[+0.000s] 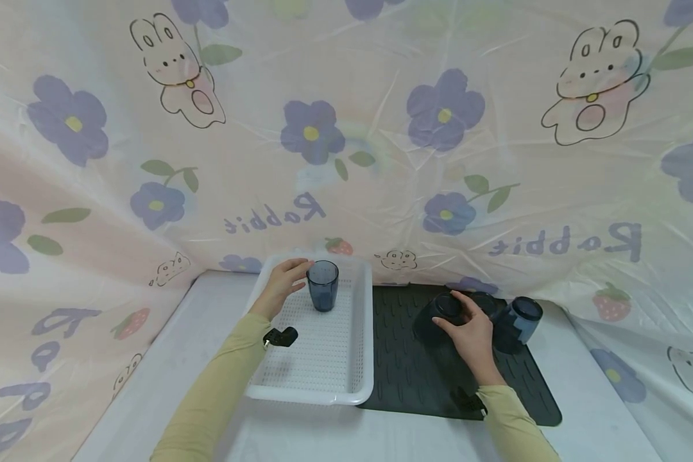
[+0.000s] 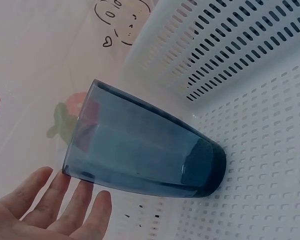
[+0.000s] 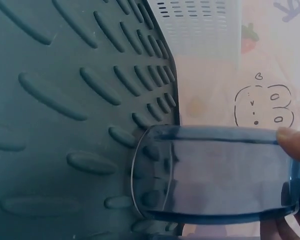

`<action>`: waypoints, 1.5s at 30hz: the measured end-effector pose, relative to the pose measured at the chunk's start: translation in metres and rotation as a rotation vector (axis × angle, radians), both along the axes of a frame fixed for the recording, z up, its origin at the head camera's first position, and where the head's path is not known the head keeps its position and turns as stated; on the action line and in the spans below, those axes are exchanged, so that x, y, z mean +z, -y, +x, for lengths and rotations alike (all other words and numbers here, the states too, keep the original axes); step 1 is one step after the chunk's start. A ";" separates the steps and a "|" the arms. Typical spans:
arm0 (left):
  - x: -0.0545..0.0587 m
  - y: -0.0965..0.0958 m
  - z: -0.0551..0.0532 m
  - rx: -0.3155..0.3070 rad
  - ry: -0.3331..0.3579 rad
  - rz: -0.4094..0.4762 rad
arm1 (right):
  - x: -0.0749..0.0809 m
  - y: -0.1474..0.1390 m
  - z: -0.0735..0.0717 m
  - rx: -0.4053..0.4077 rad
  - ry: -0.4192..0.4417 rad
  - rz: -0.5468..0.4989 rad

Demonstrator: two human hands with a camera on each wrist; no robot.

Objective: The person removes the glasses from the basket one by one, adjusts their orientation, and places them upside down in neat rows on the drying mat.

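Observation:
A blue drinking glass [image 1: 323,290] stands upright in the white plastic basket [image 1: 365,378]. My left hand [image 1: 282,286] is beside it, fingers extended and fingertips right at the rim; in the left wrist view the thumb is apart from the glass [image 2: 145,145]. On the dark ridged mat [image 1: 401,359], my right hand [image 1: 472,330] pinches the base end of another blue glass [image 1: 443,311], which is upside down. The right wrist view shows that glass [image 3: 220,172] with its rim at the mat and the thumb [image 3: 292,142] on one side of its base.
Further glasses [image 1: 520,321] stand upside down on the mat's right side, close to my right hand. The basket's right wall borders the mat. Behind both hangs a patterned curtain [image 1: 369,192], and a white table surface [image 1: 300,433] runs along the front.

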State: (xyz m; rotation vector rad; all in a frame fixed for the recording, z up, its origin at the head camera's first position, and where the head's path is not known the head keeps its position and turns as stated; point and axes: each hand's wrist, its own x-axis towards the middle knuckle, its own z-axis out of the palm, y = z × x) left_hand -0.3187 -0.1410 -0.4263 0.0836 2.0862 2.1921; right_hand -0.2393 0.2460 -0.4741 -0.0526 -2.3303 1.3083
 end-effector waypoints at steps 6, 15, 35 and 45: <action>-0.001 -0.001 -0.001 0.016 0.001 -0.021 | -0.001 0.001 -0.001 -0.029 -0.023 -0.001; -0.002 -0.002 0.000 0.002 -0.001 -0.025 | -0.005 0.006 -0.003 -0.032 -0.035 -0.024; 0.000 -0.003 -0.002 0.010 0.005 -0.080 | -0.011 0.004 -0.004 0.001 -0.003 -0.008; -0.004 -0.006 -0.006 0.003 -0.011 -0.128 | -0.010 0.004 -0.004 0.005 0.008 0.002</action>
